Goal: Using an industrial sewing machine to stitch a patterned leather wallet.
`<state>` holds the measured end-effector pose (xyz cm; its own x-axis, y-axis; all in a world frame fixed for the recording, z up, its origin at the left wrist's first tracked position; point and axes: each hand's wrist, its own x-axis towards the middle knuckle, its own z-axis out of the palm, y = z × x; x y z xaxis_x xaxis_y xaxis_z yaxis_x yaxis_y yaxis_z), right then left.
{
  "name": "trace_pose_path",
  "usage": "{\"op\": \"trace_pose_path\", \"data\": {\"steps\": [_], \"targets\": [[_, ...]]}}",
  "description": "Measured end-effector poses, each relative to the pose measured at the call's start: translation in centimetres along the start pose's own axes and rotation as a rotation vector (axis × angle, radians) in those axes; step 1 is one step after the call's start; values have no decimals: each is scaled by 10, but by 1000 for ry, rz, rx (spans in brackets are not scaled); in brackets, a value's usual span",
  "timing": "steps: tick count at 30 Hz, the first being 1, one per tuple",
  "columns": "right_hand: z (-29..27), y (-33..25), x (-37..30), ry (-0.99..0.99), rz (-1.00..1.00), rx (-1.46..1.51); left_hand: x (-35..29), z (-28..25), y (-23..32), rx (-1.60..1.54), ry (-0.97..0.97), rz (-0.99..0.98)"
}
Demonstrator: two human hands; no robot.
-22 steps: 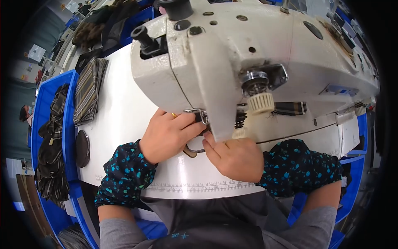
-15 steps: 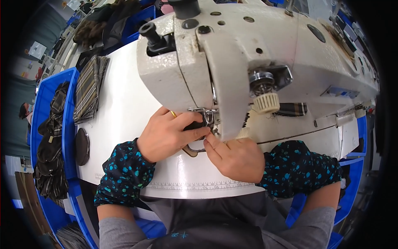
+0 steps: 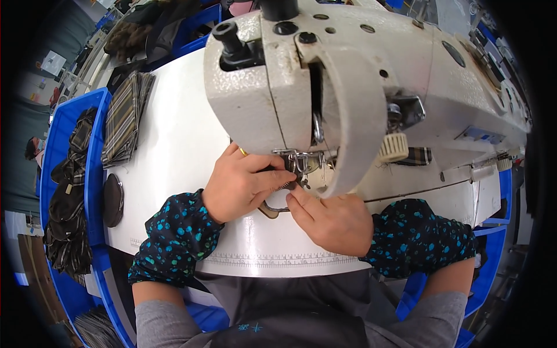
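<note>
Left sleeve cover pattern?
Left sleeve cover: dark with blue-teal spots, best seen in the head view.

Worktop (image 3: 180, 122): printed ruler scale (image 3: 284, 262) follows the front edge, graduated in fine ticks with a row of small numerals; it starts near the front left corner and is partly covered by the left sleeve (image 3: 177, 238). Apron (image 3: 307, 330), beyond the front edge: short line of turquoise characters (image 3: 250, 327), stitched or printed, cannot tell which. Sewing machine (image 3: 249, 104), side above the worktop's right part: blue-and-silver plate (image 3: 484, 136), marking too small to read. Beyond the left edge: pale tag (image 3: 68, 188) on dark cloth (image 3: 65, 217), illegible.
</note>
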<state>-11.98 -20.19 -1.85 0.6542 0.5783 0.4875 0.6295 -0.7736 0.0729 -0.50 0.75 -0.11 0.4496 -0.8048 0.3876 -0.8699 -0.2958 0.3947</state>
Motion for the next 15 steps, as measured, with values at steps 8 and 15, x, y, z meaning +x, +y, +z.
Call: {"op": "trace_pose_path", "data": {"steps": [8,15], "targets": [[-3,-1,2,-20,0,8,-2,2,-1,12,38,13],[-3,-3,1,-22,33,-17,6,-10,13,181,-114,46]]}}
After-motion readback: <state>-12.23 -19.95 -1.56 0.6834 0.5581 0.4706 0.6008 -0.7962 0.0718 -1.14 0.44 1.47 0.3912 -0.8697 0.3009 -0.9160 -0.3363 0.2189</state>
